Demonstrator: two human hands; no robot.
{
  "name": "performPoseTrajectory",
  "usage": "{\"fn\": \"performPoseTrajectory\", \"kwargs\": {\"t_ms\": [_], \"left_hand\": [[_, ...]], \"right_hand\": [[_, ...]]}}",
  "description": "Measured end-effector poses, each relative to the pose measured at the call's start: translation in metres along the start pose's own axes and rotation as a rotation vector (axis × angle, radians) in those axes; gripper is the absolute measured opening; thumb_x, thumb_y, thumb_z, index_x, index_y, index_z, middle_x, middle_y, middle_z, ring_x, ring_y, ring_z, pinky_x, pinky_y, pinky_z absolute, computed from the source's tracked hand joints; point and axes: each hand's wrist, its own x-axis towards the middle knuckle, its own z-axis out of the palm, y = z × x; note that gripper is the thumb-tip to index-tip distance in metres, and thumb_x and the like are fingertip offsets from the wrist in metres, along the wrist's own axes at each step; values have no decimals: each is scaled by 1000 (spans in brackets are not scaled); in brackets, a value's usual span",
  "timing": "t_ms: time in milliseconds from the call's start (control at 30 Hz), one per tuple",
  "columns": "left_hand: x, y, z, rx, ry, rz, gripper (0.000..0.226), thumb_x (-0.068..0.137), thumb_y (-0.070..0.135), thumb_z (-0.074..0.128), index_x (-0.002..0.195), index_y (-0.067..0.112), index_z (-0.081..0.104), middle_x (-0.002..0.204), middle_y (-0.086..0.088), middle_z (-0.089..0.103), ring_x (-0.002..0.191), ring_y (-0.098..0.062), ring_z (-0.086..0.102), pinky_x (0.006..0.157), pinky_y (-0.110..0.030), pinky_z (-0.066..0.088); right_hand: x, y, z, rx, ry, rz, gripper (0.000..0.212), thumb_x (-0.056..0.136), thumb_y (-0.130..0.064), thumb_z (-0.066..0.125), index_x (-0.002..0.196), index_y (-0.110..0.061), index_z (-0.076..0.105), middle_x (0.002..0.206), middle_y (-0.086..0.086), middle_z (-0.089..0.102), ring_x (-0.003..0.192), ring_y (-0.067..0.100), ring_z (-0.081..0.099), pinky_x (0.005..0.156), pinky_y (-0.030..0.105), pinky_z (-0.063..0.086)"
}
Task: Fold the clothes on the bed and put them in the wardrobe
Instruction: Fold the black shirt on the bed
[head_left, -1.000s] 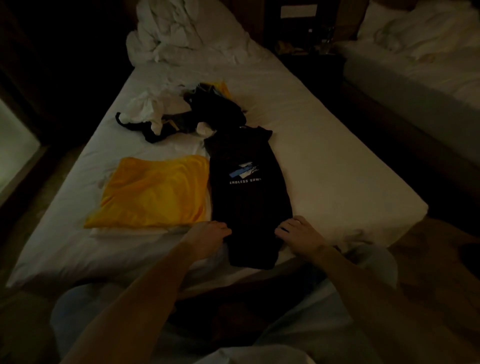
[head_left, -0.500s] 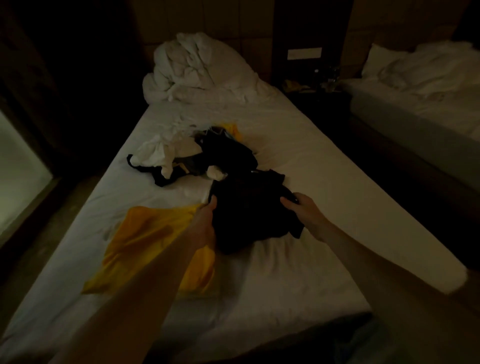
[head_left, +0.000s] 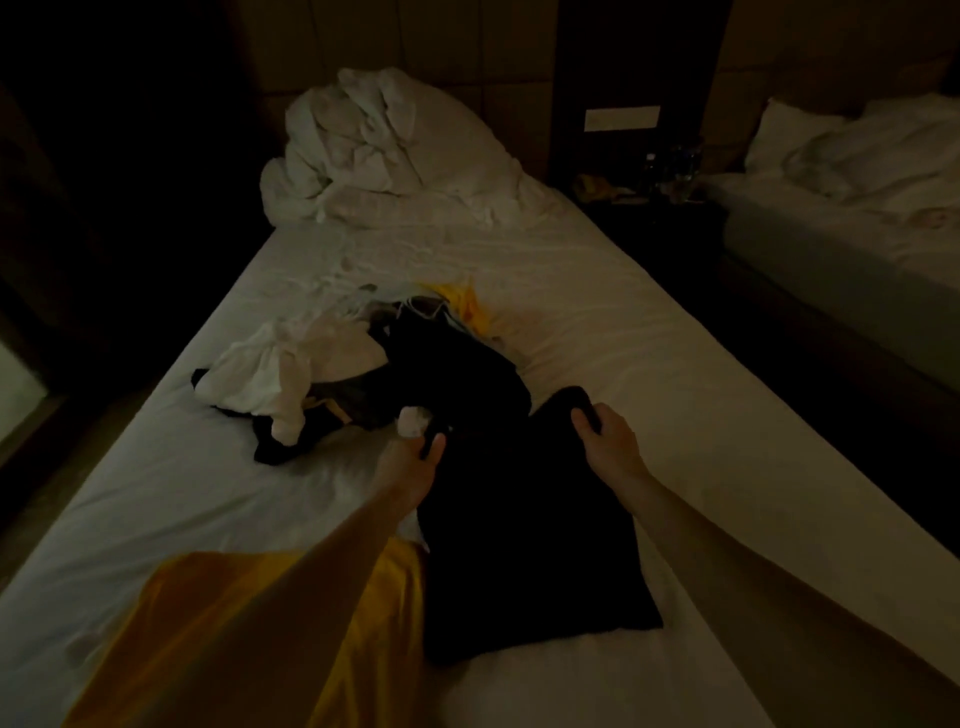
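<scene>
A black T-shirt (head_left: 519, 545) lies folded in half on the white bed sheet (head_left: 649, 353), its printed side hidden. My left hand (head_left: 410, 462) pinches its far left corner and my right hand (head_left: 605, 436) grips its far right corner. A folded yellow garment (head_left: 249, 639) lies to the left of it, under my left forearm. Beyond the shirt sits a heap of unfolded clothes (head_left: 363, 374) in white, black and yellow.
A crumpled white duvet (head_left: 384, 156) is piled at the head of the bed. A dark nightstand (head_left: 649, 192) with small items stands to the right, and a second bed (head_left: 857, 197) beyond it. Dark floor runs along both sides.
Both hands took the shirt's near hem and carried it up to the far end, folding the shirt in half. The camera moved forward over the bed.
</scene>
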Motion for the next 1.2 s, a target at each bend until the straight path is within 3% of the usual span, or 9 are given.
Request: {"fn": "performPoseTrajectory", "kwargs": {"t_ms": [100,200,267,433,600,767,900,1067,1200], "left_hand": [[38,-34,20,294,-84,-93,63,96,54,41,138,9,39,133,-24,46,121,-42,47,101,-52,42],[43,-40,35,490,-26,-85,87,93,56,49,152,8,7,155,-20,17,141,-42,19,113,-52,28],[49,-44,38,464,-37,-30,78,93,49,53,151,15,16,151,-17,25,139,-41,24,111,-53,31],[47,-38,36,62,-56,18,46,91,26,60,132,7,52,125,-18,58,120,-36,53,102,-43,43],[11,12,6,-255,-14,-44,41,93,10,61,133,8,50,122,-17,59,111,-33,58,93,-40,47],[-36,49,-29,-566,-43,-118,57,85,4,70,136,8,47,131,-14,57,115,-32,59,102,-50,46],[-86,77,-56,-690,-61,-32,57,85,-3,67,136,12,46,130,-8,56,116,-30,58,102,-52,46],[-152,99,-76,-711,-45,92,31,86,2,67,115,14,64,105,-4,72,89,-20,72,69,-31,59],[-203,114,-100,-707,32,156,20,84,4,71,97,19,67,91,1,75,83,-18,73,67,-30,59]], "right_hand": [[30,22,18,-270,-72,131,62,94,-53,49,138,-9,43,133,19,48,120,38,48,101,42,41],[44,31,29,-307,-96,130,77,89,-42,64,143,-3,27,141,20,42,127,38,42,104,41,39],[49,29,29,-156,-124,133,93,86,-32,70,153,-8,11,146,16,41,131,34,43,106,37,40],[45,18,19,-43,-270,202,48,84,-22,71,127,-5,57,117,10,65,101,25,63,85,29,52],[5,-16,-14,377,-276,149,35,85,-7,67,120,-10,63,102,6,71,89,22,69,66,25,55],[-46,-53,-58,514,-254,76,31,81,-3,70,112,-4,68,103,13,73,90,29,72,76,35,57],[-98,-79,-94,548,-244,-18,26,83,-5,71,109,-4,69,101,12,73,87,27,72,68,33,56],[-160,-103,-124,601,-146,-141,27,85,-9,72,110,-3,67,99,11,72,86,29,71,72,37,54],[-199,-128,-135,639,-178,-137,23,82,-10,74,104,-3,69,86,9,74,73,26,72,65,35,55]]}}
